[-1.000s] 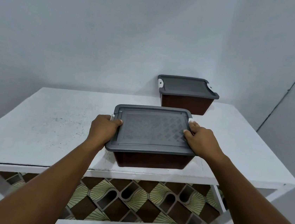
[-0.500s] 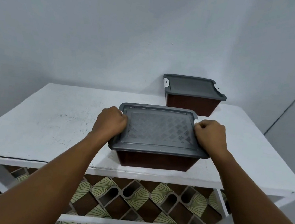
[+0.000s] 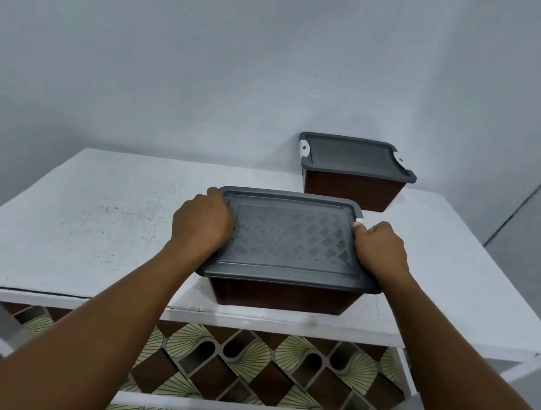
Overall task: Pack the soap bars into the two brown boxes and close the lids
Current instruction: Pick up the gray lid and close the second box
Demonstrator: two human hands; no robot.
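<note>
Both lidded, contents hidden: near box (image 3: 279, 295), far box (image 3: 352, 189); left hand (image 3: 201, 225), right hand (image 3: 380, 251) grip near box's lid (image 3: 289, 237).

Matt textured plastic lid (image 3: 289, 237); scuffed painted table (image 3: 92, 218)

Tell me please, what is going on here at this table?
A person is working on the near brown box on the white table. The left hand and the right hand grip the two short ends of its grey lid, which lies on the box. The far brown box stands by the wall with its own lid on. No soap bars are in view.
</note>
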